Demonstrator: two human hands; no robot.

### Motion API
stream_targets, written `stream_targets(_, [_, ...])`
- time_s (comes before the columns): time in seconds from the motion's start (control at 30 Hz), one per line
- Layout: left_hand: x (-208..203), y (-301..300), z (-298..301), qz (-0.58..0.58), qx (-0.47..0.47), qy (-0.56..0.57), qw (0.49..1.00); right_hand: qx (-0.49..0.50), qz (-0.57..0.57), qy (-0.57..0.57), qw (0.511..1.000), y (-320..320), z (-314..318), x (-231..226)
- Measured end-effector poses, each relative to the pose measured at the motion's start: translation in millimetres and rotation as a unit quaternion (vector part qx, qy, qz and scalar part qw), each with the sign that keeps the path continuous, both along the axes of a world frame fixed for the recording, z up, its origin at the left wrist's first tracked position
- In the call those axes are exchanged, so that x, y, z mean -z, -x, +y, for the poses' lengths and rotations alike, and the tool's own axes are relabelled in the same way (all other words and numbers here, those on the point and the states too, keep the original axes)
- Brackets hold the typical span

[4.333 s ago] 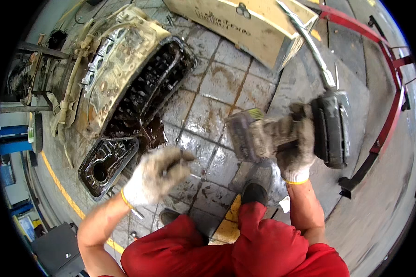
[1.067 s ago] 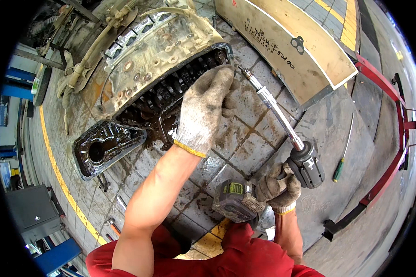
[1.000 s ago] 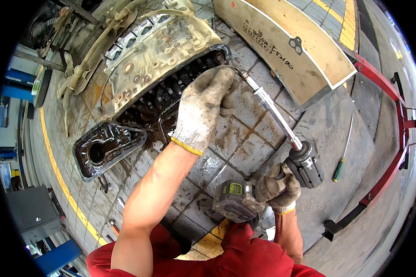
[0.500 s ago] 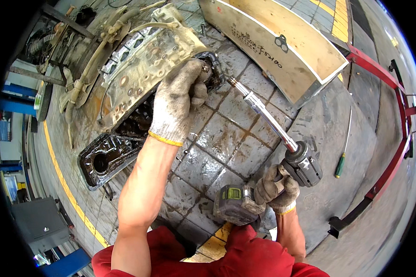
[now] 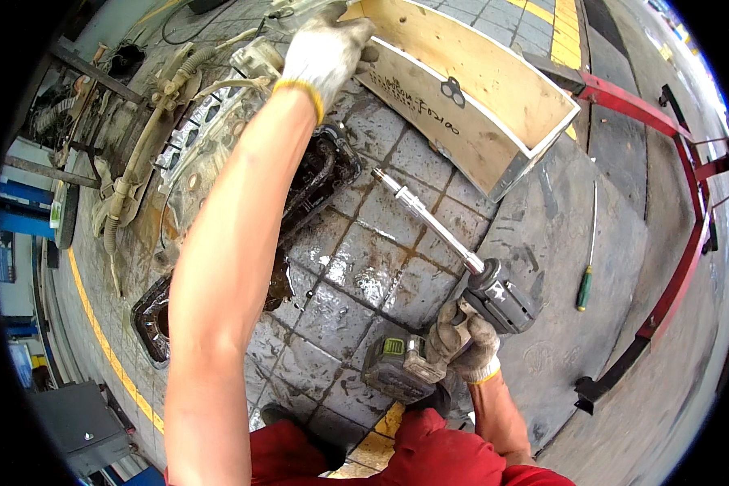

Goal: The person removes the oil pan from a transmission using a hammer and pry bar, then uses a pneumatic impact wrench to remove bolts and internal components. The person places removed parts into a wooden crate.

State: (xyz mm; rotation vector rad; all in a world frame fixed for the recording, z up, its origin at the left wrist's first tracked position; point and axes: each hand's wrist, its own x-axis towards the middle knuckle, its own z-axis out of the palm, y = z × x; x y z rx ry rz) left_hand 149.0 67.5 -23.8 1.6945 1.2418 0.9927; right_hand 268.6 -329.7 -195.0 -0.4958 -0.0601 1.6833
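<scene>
Near twelve o'clock, the left hand (image 5: pixel 322 58) has been carried from the engine (image 5: pixel 206 174), at ten, to the wooden box's (image 5: pixel 425 121) corner; its hold cannot be told. Engine work seems paused. At four, the power wrench (image 5: pixel 502 301) is gripped by the right hand (image 5: pixel 472 344).

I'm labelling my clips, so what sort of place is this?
Probably a vehicle repair workshop: there's a grimy, opened-up engine, a cordless power tool in the right hand, and a green-handled screwdriver lying nearby.

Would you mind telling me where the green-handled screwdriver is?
The screwdriver lies on the right side of the head view, between the power tool in the right hand and the red metal frame.
</scene>
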Motion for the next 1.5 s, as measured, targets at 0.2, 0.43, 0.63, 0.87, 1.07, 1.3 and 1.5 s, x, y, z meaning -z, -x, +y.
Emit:
stream_targets(0.2, [37, 30, -173, 0.030, -0.040, 0.111, 0.993, 0.019, -0.010, 0.074, 0.997, 7, -4, 20])
stream_targets(0.43, [114, 38, -230, -0.097, 0.046, 0.335, 0.936, -0.005, -0.030, 0.059, 0.998, 40, 20, 19])
stream_targets(0.63, [108, 21, -214, -0.063, -0.014, 0.382, 0.922, 0.003, -0.026, 0.040, 0.999, 53, 38, 26])
stream_targets(0.87, [119, 25, -205, -0.086, -0.047, 0.350, 0.931, -0.009, -0.048, 0.025, 0.999, 63, 53, 30])
stream_targets(1.07, [121, 29, -202, -0.126, -0.015, 0.356, 0.926, 0.001, -0.115, 0.002, 0.993, 71, 55, 42])
stream_targets(1.3, [124, 42, -199, -0.263, 0.049, 0.396, 0.879, -0.017, -0.250, 0.030, 0.968, 67, 55, 45])
stream_targets(1.5, [120, 36, -206, -0.155, 0.002, 0.380, 0.912, -0.023, -0.190, 0.044, 0.981, 75, 56, 19])
